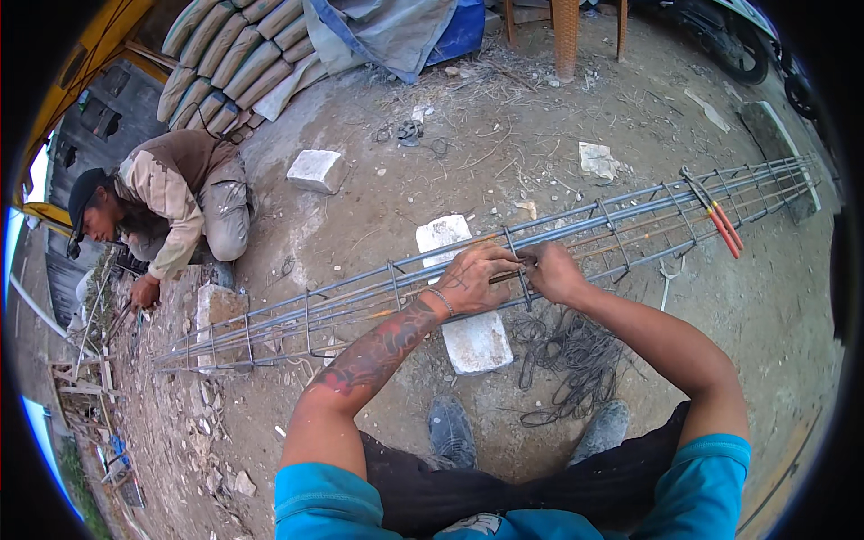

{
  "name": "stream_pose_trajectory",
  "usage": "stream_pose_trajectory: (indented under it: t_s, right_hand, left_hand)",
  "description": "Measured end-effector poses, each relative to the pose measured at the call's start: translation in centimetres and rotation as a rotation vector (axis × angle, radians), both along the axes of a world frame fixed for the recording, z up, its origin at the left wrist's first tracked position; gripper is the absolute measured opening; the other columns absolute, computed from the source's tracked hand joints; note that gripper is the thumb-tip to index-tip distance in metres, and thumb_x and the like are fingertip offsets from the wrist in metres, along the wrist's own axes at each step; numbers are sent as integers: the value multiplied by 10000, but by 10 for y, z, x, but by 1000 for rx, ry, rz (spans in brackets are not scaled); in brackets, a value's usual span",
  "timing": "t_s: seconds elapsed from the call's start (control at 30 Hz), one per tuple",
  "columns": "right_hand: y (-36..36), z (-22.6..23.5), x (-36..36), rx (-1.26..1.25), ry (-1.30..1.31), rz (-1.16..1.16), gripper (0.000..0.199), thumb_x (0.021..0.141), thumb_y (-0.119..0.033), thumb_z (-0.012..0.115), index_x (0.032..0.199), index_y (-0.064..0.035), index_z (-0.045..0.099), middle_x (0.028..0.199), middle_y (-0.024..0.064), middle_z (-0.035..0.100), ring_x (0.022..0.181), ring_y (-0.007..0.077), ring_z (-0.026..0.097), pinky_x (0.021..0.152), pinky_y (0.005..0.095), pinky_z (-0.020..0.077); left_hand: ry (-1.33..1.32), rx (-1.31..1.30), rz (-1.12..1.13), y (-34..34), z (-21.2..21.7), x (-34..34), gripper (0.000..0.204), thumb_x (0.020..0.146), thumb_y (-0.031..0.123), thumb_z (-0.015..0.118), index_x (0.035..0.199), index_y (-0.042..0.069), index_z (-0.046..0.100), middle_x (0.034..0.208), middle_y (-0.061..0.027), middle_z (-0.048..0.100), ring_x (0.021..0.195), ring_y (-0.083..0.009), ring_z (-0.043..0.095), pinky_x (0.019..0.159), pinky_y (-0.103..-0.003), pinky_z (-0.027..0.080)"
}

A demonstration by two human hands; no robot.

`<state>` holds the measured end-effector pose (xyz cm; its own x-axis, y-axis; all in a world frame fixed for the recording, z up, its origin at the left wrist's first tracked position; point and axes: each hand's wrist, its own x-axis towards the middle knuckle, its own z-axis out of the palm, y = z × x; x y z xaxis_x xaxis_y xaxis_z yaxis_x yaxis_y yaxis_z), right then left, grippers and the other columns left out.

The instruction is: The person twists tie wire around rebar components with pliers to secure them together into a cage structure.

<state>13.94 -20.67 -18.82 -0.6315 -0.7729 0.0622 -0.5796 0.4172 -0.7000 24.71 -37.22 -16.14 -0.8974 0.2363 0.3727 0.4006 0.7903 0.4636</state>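
Note:
A long rebar cage [605,219] lies slantwise before me, its steel bars ringed by square stirrups. Near its middle, my left hand [483,275] has closed fingers bent over the bars beside a stirrup [517,261]. Right beside it, at the same stirrup, my right hand [552,273] is pinched shut; whatever lies between its fingertips is too small to make out. Pincers with red handles [723,227] rest across the cage at the right. A loose tangle of dark tie wire [579,362] lies on the ground below my right hand.
Pale blocks [477,344] prop the cage at its middle, another block [219,312] at its left end and a slab [781,144] at its right. A co-worker [184,198] crouches at left. Stacked sacks [236,56] and a tarp [382,31] stand behind. A metal tool [668,281] lies right.

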Motion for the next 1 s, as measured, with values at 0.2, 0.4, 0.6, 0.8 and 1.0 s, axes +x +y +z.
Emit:
stream_pose_trajectory:
  t_s: [0.2,0.4,0.6,0.8,1.0]
  right_hand:
    - [-6,12,-5,66,-167,62,228,795,-153,530,889,0,670,795,247,632,811,376,634,778,455,495]
    - [-7,25,-6,158,-268,23,256,835,-217,554,846,11,671,758,230,638,782,371,639,761,448,496]
    - [-11,29,-1,161,-125,-4,255,829,-253,626,861,-5,680,777,215,650,795,357,643,758,436,500]
    - [-12,26,0,188,-135,-25,243,809,-228,643,916,-13,680,820,216,653,828,369,634,764,430,501]
    - [-6,27,-8,181,-119,115,294,725,-167,645,945,27,665,832,243,644,840,380,632,787,431,498]
  left_hand:
    - [-256,58,16,-8,4,-14,237,770,221,680,919,38,705,1015,-110,657,1030,-278,578,955,-379,431]
    - [-339,-1,197,-11,7,-18,258,737,267,723,899,67,712,972,-121,621,984,-286,553,905,-379,434]
    - [-387,-182,223,-19,8,-23,274,708,287,743,900,92,719,964,-121,579,992,-296,518,879,-377,433]
    - [-301,-261,154,-15,8,-25,250,713,265,717,895,93,718,953,-132,593,964,-305,552,854,-388,450]
    - [-347,-260,326,5,12,-29,168,763,159,583,817,28,674,811,-213,630,809,-372,626,718,-447,502]
